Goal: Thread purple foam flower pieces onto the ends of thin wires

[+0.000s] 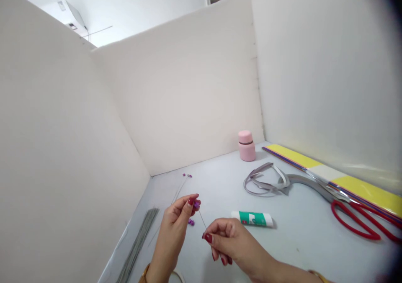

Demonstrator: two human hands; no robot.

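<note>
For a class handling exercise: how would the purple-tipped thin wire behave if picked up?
Probably light and fairly stiff: the thin wire stands straight from the left hand's fingers without drooping. Its small purple tip looks delicate. Set down, it may roll.

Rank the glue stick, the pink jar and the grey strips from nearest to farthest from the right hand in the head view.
From the right hand:
1. The glue stick, just to its right.
2. The looped grey strips, farther right and back.
3. The pink jar, at the back wall.
</note>
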